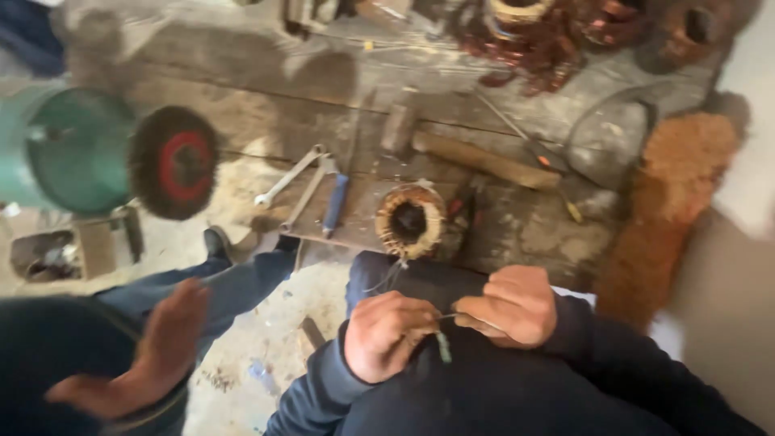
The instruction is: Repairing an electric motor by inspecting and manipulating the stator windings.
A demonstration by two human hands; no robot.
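Head view, looking down over the lap.

Left hand (389, 335): closed into a loose fist, fingers pinched on a thin wire (446, 316), low in the frame over the dark-clad lap.
Right hand (510, 305): clenched, knuckles up, gripping the other end of the same wire; the two hands sit just beside each other.
Wire: short, taut between the hands; a small greenish piece (443, 347) hangs below it. Whether it joins the wire is too blurred to tell.
Stator (410, 221): round wound coil with a dark bore, on the near edge of the bench (517, 234), just above the hands; loose strands trail down from it toward the left hand.
Hammer (452, 145): lies across the bench behind the stator, wooden handle pointing right.
Spanners (292, 179): two, near the bench's left edge, beside a blue-handled tool (335, 205).
Wire brush wheel (174, 163): dark bristles, red hub, left of the bench.
Green housing (69, 149): far left.
Copper windings (549, 36): heaped at the bench's far side.
Another person's hand (149, 355): lower left, open, blurred, well apart from the wire.
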